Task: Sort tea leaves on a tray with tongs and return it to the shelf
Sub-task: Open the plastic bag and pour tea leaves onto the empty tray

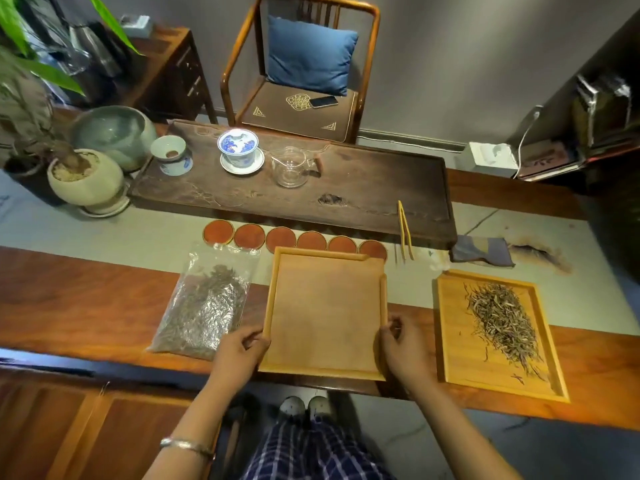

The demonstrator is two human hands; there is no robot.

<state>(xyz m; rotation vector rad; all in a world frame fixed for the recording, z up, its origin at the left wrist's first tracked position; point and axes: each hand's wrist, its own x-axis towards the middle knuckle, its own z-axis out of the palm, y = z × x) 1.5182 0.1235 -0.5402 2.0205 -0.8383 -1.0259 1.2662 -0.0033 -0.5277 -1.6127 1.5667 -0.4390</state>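
1. Head view: a long wooden table (86,306) ran across a grey-walled room, with a pale runner (104,233) along its middle and a wooden armchair (301,64) holding a blue cushion (310,53) at twelve o'clock.
2. The empty tray (325,313), a pale wooden square with a low rim, lay flat at the table's near edge in the centre.
3. At three o'clock from it, well apart, a second tray (450,341) held a loose heap of thin, grey-brown tea leaves (502,320).
4. The yellow tongs (405,233) lay at one o'clock, resting over the near edge of a dark tea board (346,188), its tips on the runner.
5. At nine o'clock, just beside the empty tray, lay a clear bag of dark tea (204,306).
6. A row of six round orange coasters (280,239) sat at twelve o'clock; the tray's far rim covered part of the nearest ones.
7. On the tea board stood a blue-and-white lidded cup (239,147), a small strainer bowl (169,150) and a glass pitcher (291,166).
8. Potted plants (83,178) stood at ten o'clock, and a folded cloth (481,251) at two o'clock.
9. The left hand (239,348) had curled fingers touching the empty tray's left rim; whether it truly gripped I cannot tell.
10. The right hand (401,344) was at the right rim, fingers bent, thumb near the rim's top; its grip was likewise unclear.
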